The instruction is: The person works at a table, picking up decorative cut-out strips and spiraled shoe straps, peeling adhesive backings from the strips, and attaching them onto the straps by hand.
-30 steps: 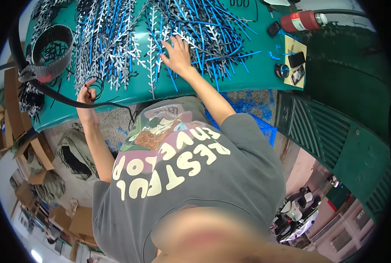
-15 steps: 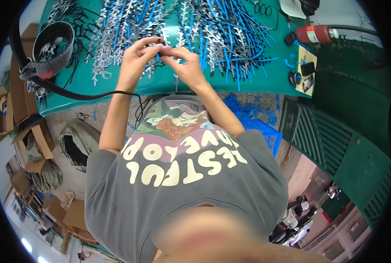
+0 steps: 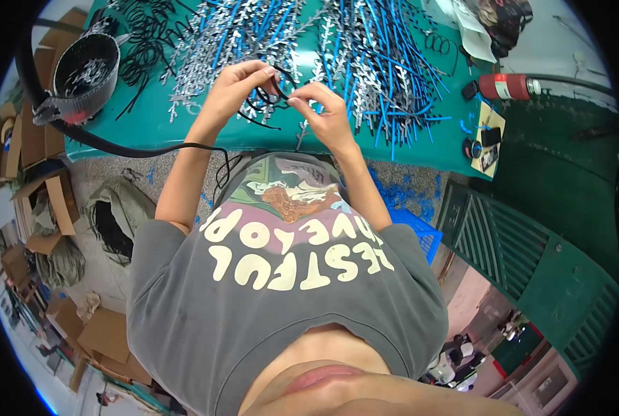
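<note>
- Left hand point(image 3: 238, 87) and right hand point(image 3: 328, 114) both pinch black cord point(image 3: 279, 89).
- Cord sits between hands, looped; short span slants rightward and bodyward, neither hand nearer.
- Leafy strands point(image 3: 243, 31) lie beyond.

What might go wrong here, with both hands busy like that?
The black cord looped between left hand and right hand might tangle. It could snag on the leafy strands close by. The yellow card, near the table's edge, might get bumped off.
</note>
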{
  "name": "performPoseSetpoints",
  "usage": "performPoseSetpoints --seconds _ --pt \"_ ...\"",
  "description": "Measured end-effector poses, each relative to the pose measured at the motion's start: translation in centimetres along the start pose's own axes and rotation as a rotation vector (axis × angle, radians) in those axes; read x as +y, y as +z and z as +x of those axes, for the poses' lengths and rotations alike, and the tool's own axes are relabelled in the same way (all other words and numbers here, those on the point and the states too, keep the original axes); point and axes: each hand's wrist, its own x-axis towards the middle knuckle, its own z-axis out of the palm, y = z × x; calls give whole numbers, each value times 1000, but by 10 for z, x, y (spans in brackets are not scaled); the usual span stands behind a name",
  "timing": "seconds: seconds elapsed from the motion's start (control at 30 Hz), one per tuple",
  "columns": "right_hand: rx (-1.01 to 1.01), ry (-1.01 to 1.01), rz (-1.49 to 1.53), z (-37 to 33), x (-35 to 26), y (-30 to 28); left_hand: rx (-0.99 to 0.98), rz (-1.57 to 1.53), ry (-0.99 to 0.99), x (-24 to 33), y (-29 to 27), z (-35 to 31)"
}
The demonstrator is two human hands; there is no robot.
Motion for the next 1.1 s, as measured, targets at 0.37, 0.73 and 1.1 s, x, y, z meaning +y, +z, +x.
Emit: performPoseSetpoints --seconds 0.37,0.73,1.1 --pt "-363 177 96 14 4 8 -141 -243 -311 -27 -37 -26" --pt "-249 498 404 39 29 13 81 16 -241 -22 -40 -18" --pt "-136 213 -398 76 138 -61 252 57 -263 -54 -33 -16"
